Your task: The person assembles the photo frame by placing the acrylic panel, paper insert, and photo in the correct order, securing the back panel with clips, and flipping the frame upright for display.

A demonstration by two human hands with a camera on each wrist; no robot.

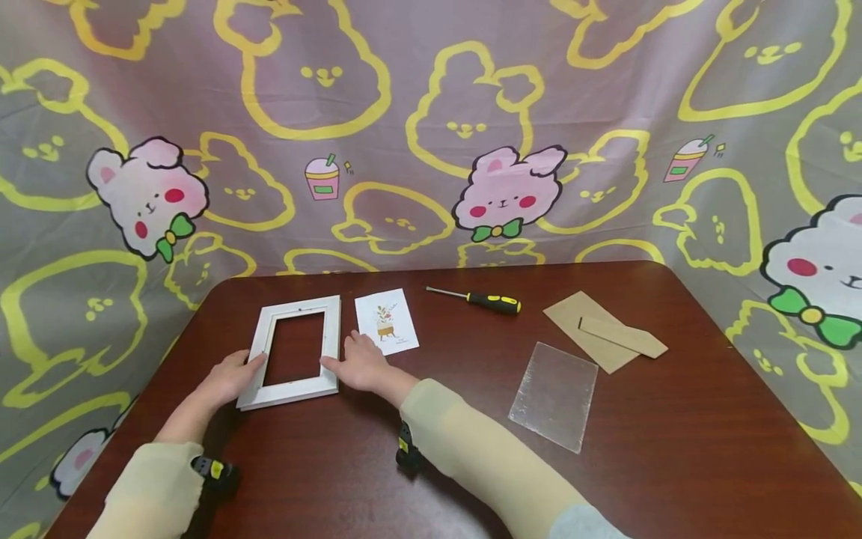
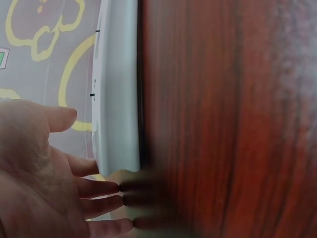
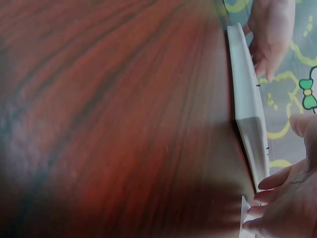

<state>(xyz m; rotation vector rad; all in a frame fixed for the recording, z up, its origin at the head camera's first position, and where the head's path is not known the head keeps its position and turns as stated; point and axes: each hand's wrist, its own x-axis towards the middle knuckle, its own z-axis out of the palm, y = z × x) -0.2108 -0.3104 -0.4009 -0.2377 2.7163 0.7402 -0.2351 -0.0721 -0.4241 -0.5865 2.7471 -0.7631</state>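
A white picture frame (image 1: 296,391) lies flat on the table's left part, with small dark tabs along its inner edge. At its left side is my left hand (image 1: 231,376), fingers nearly straight against the side and thumb above the border. In the left wrist view the left thumb (image 2: 63,119) stands clear of the white side. My right hand (image 1: 364,363) is at the frame's right side, thumb over the border. The right fingers (image 3: 272,186) look lightly bent, close to the frame's edge and a white card (image 1: 368,305) printed with a potted plant.
A screwdriver (image 1: 494,302) with a black and yellow handle lies at the back. Further right are a brown backing board (image 1: 572,305) with a stand strip (image 1: 622,335) on it, and a clear sheet (image 1: 555,397). A patterned cloth (image 1: 404,165) hangs behind the dark red table (image 1: 323,479).
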